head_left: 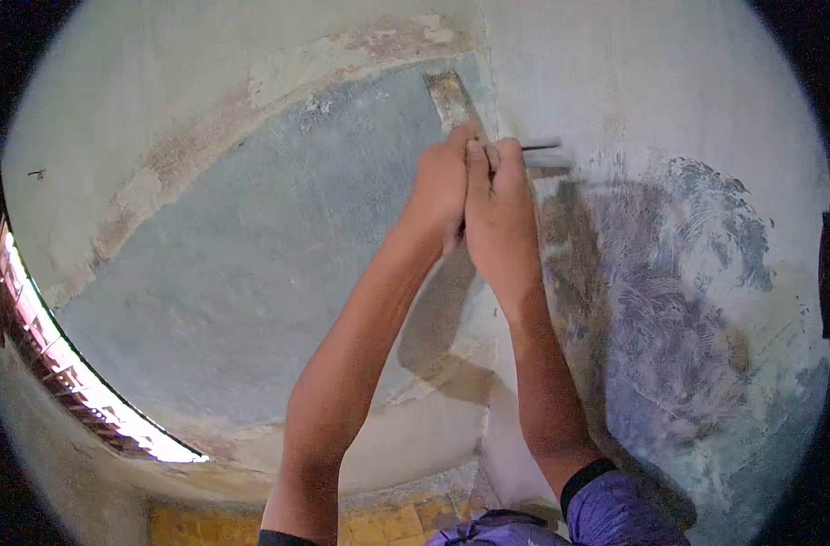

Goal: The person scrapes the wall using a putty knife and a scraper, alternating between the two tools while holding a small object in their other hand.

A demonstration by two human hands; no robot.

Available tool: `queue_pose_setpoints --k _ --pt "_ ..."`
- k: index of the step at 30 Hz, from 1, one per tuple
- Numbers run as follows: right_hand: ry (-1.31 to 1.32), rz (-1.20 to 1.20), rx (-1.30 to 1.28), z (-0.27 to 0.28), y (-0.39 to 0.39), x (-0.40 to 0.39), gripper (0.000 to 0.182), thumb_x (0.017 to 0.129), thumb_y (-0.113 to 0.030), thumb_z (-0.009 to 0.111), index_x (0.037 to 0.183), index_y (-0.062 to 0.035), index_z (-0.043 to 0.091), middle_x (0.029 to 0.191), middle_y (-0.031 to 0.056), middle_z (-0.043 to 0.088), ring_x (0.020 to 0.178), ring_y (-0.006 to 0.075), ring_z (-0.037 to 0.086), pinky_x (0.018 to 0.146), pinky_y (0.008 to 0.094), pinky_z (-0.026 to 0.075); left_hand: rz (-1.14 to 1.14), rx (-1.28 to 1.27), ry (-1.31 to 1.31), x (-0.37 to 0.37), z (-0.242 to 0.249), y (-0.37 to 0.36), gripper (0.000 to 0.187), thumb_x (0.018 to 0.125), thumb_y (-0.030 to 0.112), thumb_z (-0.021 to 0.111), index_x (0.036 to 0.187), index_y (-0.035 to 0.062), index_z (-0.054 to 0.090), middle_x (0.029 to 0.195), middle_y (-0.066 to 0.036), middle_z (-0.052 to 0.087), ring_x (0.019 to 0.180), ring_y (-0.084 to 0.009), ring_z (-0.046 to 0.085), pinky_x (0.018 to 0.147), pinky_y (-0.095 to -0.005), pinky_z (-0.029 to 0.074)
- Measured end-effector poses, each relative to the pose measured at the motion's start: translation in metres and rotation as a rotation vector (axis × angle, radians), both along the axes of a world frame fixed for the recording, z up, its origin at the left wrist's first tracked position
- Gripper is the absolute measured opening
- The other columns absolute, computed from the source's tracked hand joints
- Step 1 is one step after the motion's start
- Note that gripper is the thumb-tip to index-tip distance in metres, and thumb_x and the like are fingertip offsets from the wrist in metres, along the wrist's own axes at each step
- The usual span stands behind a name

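Close together near the wall corner, both hands are raised and their fingers are closed. A flat, stained scraper blade (pixel 448 98) points up from the fingers of my left hand (pixel 440 187), close to the grey-blue wall patch (pixel 260 227). My right hand (pixel 503 205) presses beside it, thumbs nearly side by side. Out of the right fist a dark, thin-edged tool (pixel 542 144) sticks out to the right, slightly blurred. Both handles are mostly hidden by the fingers.
The right wall (pixel 560 64) meets the left one at a vertical corner and carries a rough purple-grey patch (pixel 669 328). A bright barred opening (pixel 78 373) lies at lower left. Yellow tiles (pixel 378 526) show at the bottom.
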State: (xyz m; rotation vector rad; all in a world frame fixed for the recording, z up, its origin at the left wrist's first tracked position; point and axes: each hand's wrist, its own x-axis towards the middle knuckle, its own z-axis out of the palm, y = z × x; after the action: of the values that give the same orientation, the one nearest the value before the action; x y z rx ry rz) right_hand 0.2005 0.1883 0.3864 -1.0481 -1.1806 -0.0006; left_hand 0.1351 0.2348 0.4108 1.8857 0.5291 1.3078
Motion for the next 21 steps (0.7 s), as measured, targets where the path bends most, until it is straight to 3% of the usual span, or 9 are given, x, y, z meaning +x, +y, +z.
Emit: queue_pose_setpoints --k 6,9,12,15,18,21 --pt "0.046 0.026 0.019 0.002 0.0 0.003 0.032 0.099 -0.029 0.045 0.099 0.0029 0.046 0.087 0.031 0.061 0.087 0.0485 0.06 0.074 0.0518 0.045 0.025 -0.108 0.003 0.008 0.009 0.0 0.035 0.099 0.024 0.044 0.122 -0.0001 0.055 0.105 -0.013 0.063 0.089 -0.0156 0.054 0.079 -0.0328 0.047" --pt "0.02 -0.033 -0.002 0.005 -0.003 0.004 0.031 0.099 -0.029 0.044 0.1 0.0026 0.045 0.087 0.0313 0.061 0.087 0.0491 0.059 0.073 0.0525 0.045 -0.175 -0.24 -0.133 0.008 0.004 -0.001 0.035 0.099 0.024 0.044 0.123 0.0006 0.055 0.107 -0.012 0.062 0.09 -0.0154 0.054 0.079 -0.0322 0.047" --pt "0.038 -0.009 0.062 0.005 0.008 0.007 0.031 0.099 -0.029 0.044 0.1 0.0023 0.045 0.087 0.0314 0.061 0.087 0.0497 0.059 0.074 0.053 0.045 -0.145 -0.069 -0.026 0.01 0.012 0.017 0.036 0.099 0.024 0.045 0.124 0.0 0.055 0.104 -0.011 0.062 0.089 -0.0146 0.053 0.079 -0.0323 0.047" --pt "0.046 0.007 0.043 0.002 0.002 0.002 0.032 0.099 -0.03 0.044 0.1 0.0022 0.045 0.087 0.0312 0.06 0.087 0.0502 0.058 0.074 0.0534 0.044 -0.007 -0.132 -0.075 0.009 0.009 -0.003 0.036 0.099 0.025 0.046 0.123 0.0001 0.055 0.096 -0.009 0.062 0.086 -0.0138 0.052 0.077 -0.0326 0.047" --pt "0.072 -0.021 0.025 0.003 0.013 -0.003 0.032 0.099 -0.03 0.044 0.1 0.0021 0.044 0.087 0.0309 0.06 0.087 0.0503 0.058 0.073 0.0535 0.044 -0.011 -0.157 -0.017 0.002 0.01 0.01 0.037 0.099 0.025 0.047 0.123 -0.0005 0.054 0.094 -0.009 0.063 0.083 -0.0152 0.053 0.076 -0.0332 0.047" --pt "0.073 0.001 0.038 -0.01 0.036 0.009 0.032 0.1 -0.031 0.043 0.101 0.0013 0.044 0.087 0.0315 0.06 0.086 0.0504 0.058 0.072 0.0538 0.044 0.141 0.079 0.148 0.014 -0.001 0.041 0.039 0.099 0.027 0.045 0.124 -0.001 0.052 0.093 -0.013 0.064 0.079 -0.0197 0.055 0.075 -0.036 0.048"
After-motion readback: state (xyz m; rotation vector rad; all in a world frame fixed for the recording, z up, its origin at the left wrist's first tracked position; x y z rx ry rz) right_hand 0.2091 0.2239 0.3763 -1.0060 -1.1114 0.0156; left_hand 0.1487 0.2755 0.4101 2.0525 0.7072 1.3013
